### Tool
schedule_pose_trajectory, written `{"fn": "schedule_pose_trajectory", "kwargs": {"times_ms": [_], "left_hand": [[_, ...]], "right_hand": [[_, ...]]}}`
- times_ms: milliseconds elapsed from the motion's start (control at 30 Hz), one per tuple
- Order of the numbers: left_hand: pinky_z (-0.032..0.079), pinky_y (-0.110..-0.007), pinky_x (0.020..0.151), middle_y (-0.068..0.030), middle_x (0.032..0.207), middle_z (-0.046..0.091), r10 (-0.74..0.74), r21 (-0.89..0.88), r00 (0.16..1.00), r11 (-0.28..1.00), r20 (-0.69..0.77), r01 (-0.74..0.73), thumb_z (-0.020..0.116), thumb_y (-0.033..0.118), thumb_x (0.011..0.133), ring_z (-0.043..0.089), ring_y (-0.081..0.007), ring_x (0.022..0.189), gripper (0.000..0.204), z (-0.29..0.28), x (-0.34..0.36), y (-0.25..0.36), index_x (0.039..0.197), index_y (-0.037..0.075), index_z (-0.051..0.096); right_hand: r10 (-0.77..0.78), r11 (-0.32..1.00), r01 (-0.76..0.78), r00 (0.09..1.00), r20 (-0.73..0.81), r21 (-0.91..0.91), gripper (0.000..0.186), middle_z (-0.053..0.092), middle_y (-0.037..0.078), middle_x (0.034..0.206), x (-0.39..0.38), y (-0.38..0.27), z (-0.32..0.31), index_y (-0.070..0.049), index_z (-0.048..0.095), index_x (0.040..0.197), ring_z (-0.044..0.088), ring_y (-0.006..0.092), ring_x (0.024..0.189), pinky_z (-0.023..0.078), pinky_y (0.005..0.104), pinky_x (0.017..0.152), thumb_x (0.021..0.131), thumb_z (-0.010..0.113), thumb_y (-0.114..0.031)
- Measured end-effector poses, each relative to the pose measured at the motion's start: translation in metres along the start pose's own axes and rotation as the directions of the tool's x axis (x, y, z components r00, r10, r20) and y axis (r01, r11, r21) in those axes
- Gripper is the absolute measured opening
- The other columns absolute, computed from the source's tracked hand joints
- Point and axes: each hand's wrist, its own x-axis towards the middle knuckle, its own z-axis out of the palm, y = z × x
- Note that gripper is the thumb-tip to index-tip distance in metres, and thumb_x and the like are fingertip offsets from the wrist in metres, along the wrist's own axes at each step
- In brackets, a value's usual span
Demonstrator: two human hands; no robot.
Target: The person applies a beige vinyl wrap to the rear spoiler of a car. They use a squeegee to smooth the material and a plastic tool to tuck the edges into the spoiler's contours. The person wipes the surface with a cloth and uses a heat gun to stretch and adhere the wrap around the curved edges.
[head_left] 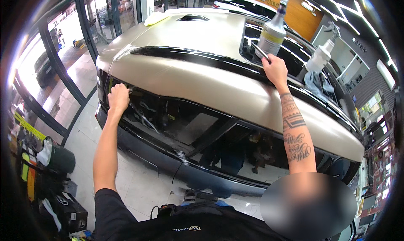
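A car with a satin champagne-gold roof [189, 32] and dark side windows [185, 119] stands in front of me. My left hand [118, 97] is closed at the left end of the side window, just below the gold roof edge. What its fingers hold, if anything, is hidden. Over by the glass roof panel, my right hand [275, 69] grips a slim metallic tool [261, 53] that points up and left. Close behind that hand is a clear bottle [271, 36] with a yellowish label. To its right are a white spray bottle [321, 55] and a crumpled grey-blue cloth [319, 85].
A yellow cloth [155, 18] lies at the roof's far left corner. At the lower left are a dark bin [61, 160] and a black box [71, 209]. Glass doors [63, 72] line the left side. A white car [244, 7] is parked behind.
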Motion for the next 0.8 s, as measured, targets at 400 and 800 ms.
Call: {"fn": "schedule_pose_trajectory", "kwargs": {"times_ms": [400,800], "left_hand": [[0.044,-0.059,0.093,-0.0161,0.118,0.058,-0.236,0.061,0.965,0.971,0.113,0.23,0.053,0.006,0.088,0.055,-0.0323,0.116,0.025,0.032,0.028,-0.115,0.112,-0.001,0.058],[0.041,-0.06,0.096,-0.0169,0.128,0.057,-0.488,0.112,0.853,0.873,0.184,0.475,0.043,0.013,0.094,0.052,-0.0331,0.123,0.033,0.07,0.056,-0.209,0.121,0.001,0.059]], "right_hand": [[-0.359,0.928,0.32,0.903,0.235,0.191,0.044,0.067,0.017,0.076,0.039,-0.151,0.088,-0.007,0.069,0.085,0.066,0.0336,0.077,0.05,0.043,0.068,0.078,0.07,-0.05],[-0.56,0.828,0.51,0.747,0.358,0.233,0.041,0.068,0.021,0.083,0.082,-0.286,0.199,-0.004,0.069,0.094,0.066,0.0356,0.082,0.051,0.0418,0.077,0.076,0.069,-0.041]]}}
